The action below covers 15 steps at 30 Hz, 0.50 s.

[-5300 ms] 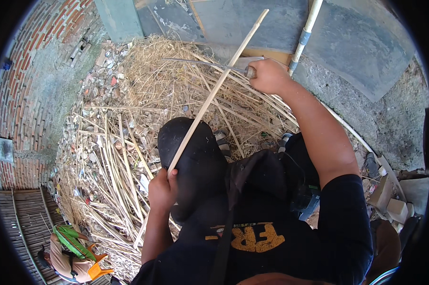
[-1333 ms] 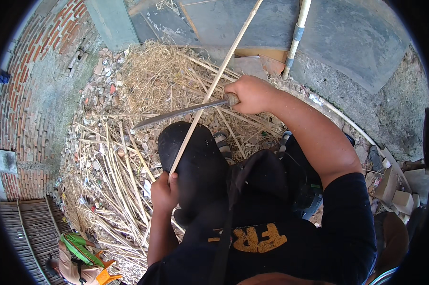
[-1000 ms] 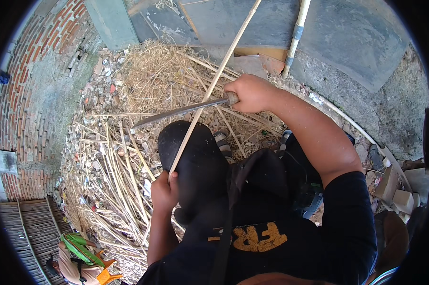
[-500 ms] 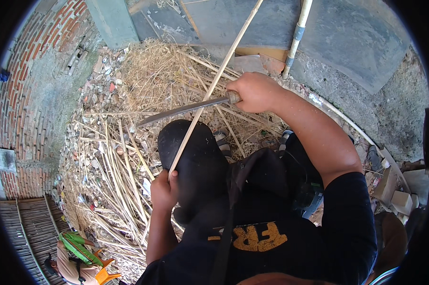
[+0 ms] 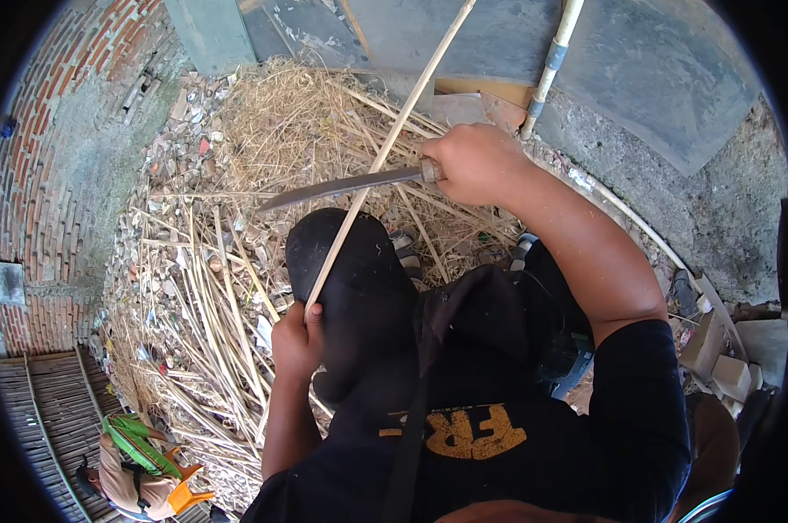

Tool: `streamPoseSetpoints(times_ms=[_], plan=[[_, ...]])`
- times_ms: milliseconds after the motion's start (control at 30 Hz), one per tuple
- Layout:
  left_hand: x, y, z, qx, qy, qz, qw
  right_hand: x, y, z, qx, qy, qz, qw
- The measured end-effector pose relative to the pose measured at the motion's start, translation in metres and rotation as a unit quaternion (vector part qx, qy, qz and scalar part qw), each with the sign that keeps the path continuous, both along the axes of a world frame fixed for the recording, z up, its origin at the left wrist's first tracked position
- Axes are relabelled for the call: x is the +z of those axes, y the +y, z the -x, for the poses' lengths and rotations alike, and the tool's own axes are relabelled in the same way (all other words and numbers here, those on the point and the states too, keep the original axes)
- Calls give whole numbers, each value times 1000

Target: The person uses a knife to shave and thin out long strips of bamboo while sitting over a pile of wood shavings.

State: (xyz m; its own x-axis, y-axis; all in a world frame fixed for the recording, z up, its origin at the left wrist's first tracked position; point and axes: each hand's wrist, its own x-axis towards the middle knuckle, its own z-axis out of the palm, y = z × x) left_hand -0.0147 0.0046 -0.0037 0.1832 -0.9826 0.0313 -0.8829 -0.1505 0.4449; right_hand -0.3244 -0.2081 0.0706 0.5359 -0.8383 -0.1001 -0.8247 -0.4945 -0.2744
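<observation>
My right hand grips the short handle of a machete, whose long dark blade points left. A long, pale bamboo strip slants from my left knee up past the top edge of the picture. The blade crosses that strip about midway, close against it; whether it bites into the strip I cannot tell. Closed round the strip's lower end is my left hand, thumb up, beside my knee. The strip runs over my dark-clad left knee.
Many cut bamboo strips lie left of my leg on rubble. Fine shavings are heaped ahead. A pipe stands by grey panels. A brick wall rises left. Another person sits at lower left; wood blocks lie right.
The view has shifted slightly. Both hands keep their grips, and the blade stays across the bamboo strip, lying a little flatter and slightly higher along it.
</observation>
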Motion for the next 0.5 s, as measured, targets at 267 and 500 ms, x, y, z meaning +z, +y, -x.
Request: streamPoseSetpoints(times_ms=[267, 500], plan=[[6, -3, 10, 5, -34, -5, 999, -18, -26, 16, -40, -21, 0, 999], [0, -1, 5, -1, -31, 5, 999, -4, -2, -1, 4, -4, -11, 1000]])
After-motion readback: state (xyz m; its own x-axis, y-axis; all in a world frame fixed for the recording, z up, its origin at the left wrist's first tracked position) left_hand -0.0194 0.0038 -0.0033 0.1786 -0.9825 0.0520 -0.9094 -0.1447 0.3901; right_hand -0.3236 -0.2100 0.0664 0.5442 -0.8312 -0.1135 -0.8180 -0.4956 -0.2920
